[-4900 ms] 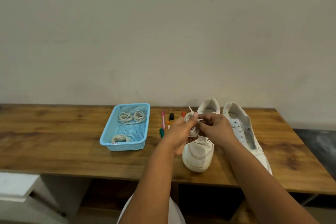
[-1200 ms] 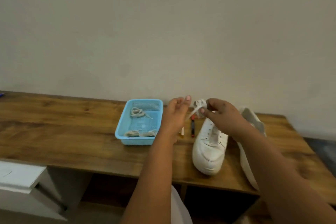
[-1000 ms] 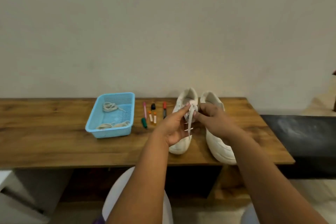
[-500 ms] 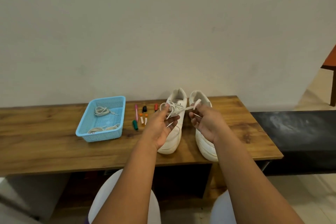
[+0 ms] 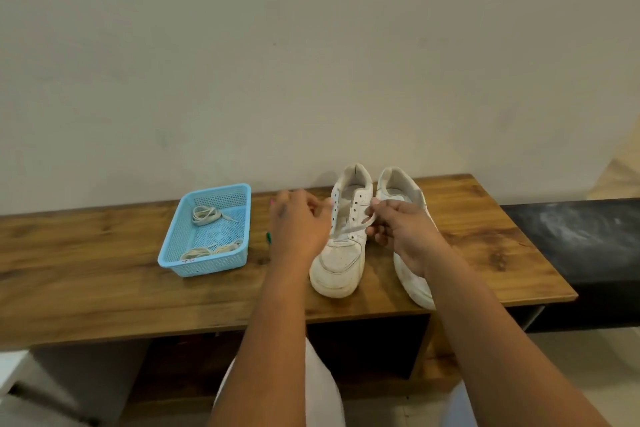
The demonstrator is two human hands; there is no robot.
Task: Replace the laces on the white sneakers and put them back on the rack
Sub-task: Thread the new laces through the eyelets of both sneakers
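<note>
Head view: on the desk (image 5: 104,274), toward its right end, two white sneakers (image 5: 341,246) are set side by side. A lace (image 5: 358,225) across the nearer sneaker's eyelets is pinched by the right hand (image 5: 401,236); the left hand (image 5: 298,225), fingers curled, is just beside it, its hold unclear. Half a second ago the lace was stretched between both hands. The sneakers are scuffed and grey-toed.

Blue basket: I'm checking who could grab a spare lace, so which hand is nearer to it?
Left. The left hand hovers just right of the blue basket; the right hand is farther, beyond the left sneaker.
</note>
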